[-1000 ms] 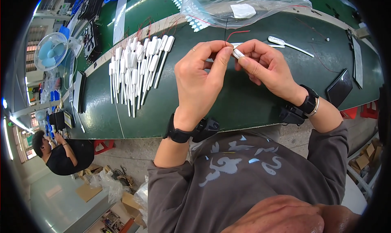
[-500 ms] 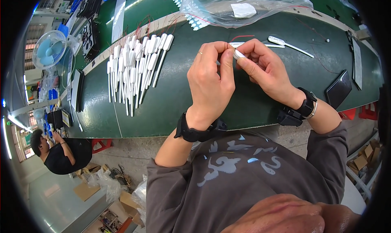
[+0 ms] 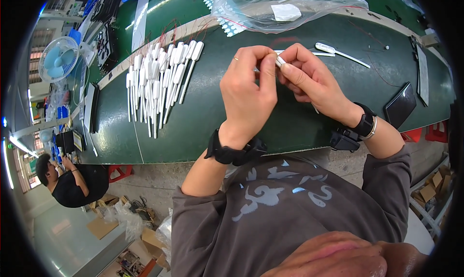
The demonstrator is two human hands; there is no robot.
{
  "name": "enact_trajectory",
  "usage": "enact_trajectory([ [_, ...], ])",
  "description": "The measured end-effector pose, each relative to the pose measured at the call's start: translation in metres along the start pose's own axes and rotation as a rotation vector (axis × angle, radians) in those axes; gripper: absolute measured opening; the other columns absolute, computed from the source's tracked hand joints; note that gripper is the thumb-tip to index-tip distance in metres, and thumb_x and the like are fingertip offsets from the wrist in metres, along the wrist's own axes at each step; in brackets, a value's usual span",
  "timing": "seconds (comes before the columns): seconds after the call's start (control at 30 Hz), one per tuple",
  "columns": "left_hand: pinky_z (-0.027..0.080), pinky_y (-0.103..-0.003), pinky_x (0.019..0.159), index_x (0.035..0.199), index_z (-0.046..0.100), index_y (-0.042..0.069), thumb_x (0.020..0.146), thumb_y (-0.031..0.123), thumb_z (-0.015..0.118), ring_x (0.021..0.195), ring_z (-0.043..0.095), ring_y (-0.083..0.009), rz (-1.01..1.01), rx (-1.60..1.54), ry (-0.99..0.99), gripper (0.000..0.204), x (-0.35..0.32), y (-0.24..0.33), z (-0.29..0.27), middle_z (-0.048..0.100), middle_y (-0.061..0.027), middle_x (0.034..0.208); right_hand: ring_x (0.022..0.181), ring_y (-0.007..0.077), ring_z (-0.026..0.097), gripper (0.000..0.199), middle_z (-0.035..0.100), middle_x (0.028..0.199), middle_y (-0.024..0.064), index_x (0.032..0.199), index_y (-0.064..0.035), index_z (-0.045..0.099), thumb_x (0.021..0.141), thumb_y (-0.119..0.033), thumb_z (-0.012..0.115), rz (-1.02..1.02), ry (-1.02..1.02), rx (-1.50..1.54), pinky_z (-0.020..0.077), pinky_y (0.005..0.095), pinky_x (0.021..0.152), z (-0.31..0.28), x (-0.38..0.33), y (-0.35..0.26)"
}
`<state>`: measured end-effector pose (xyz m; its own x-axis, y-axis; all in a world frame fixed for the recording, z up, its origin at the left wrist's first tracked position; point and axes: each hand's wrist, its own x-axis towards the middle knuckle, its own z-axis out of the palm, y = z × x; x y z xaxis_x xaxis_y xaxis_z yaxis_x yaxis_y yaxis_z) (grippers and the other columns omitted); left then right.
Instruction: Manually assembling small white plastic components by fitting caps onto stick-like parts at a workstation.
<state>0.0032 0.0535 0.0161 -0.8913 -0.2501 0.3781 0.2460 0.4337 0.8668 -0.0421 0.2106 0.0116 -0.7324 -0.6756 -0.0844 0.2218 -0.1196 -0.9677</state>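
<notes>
Both of my hands meet over the green table, fingertips touching a white plastic stick [image 3: 280, 62] with a thick head. My right hand [image 3: 319, 83] is closed around it, and the tip of its thin stem shows below the palm. My left hand [image 3: 249, 90] pinches at the head's far end with thumb and forefinger; its exact grip is partly hidden. A red wire, smeared by motion, shows just beyond the fingertips. To the left lies a pile of several similar white sticks [image 3: 154, 83] with thin red wires. Another white stick [image 3: 343, 53] lies right of my hands.
A clear plastic bag [image 3: 304, 23] lies across the table's far side, with a white paper scrap [image 3: 286, 12] on it. At the right are a black phone-like slab [image 3: 401, 104] and a loose red wire. A fan [image 3: 59, 58] and a seated person [image 3: 77, 182] are at far left.
The stick has turned between my fingers, its stem tip now showing under my right palm. The red wire beyond my fingertips has shifted and blurred. Both hands stay together.
</notes>
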Motion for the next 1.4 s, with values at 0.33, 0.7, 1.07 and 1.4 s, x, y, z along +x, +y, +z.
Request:
enact_trajectory([
  [0.33, 0.05, -0.029, 0.056, 0.098, 0.064, 0.001, 0.091, 0.004, 0.065, 0.065, 0.063, -0.0203, 0.282, 0.233, 0.007, 0.008, 0.004, -0.012, -0.008, 0.066, -0.0092, 0.084, 0.059, 0.0005, 0.034, 0.02, 0.05, 0.084, -0.0029, 0.112, -0.0098, 0.05, 0.104, -0.029, 0.05, 0.083, -0.08, 0.039, 0.0242, 0.0159, 0.045, -0.006, 0.005, -0.004],
  [0.7, 0.054, -0.025, 0.064, 0.111, 0.069, 0.002, 0.089, 0.002, 0.066, 0.074, 0.066, -0.0176, 0.528, 0.128, -0.285, 0.022, 0.03, 0.001, -0.042, 0.069, -0.0089, 0.097, 0.05, 0.0025, 0.031, 0.033, 0.052, 0.081, -0.0001, 0.12, -0.0045, 0.051, 0.106, -0.033, 0.041, 0.354, -0.315, 0.436, 0.0241, 0.0165, 0.039, -0.029, 0.012, -0.002],
  [1.07, 0.048, -0.029, 0.054, 0.089, 0.07, 0.003, 0.084, 0.003, 0.069, 0.065, 0.063, -0.0192, 0.234, 0.07, -0.324, 0.005, 0.026, -0.033, -0.04, 0.065, -0.0073, 0.08, 0.055, -0.0001, 0.04, 0.025, 0.06, 0.089, 0.0034, 0.119, -0.0022, 0.053, 0.101, -0.02, 0.055, 0.26, -0.121, -0.009, 0.03, 0.016, 0.043, -0.017, 0.017, -0.008],
  [1.4, 0.046, -0.027, 0.052, 0.085, 0.069, 0.002, 0.082, 0.004, 0.07, 0.057, 0.059, -0.0152, 0.135, 0.026, -0.328, 0.003, 0.02, -0.032, -0.041, 0.063, -0.0057, 0.074, 0.087, 0.0107, 0.062, 0.026, 0.066, 0.101, 0.0057, 0.12, 0.0037, 0.06, 0.1, -0.014, 0.057, -0.119, -0.044, -0.587, 0.0501, 0.0241, 0.078, -0.012, 0.011, 0.006],
])
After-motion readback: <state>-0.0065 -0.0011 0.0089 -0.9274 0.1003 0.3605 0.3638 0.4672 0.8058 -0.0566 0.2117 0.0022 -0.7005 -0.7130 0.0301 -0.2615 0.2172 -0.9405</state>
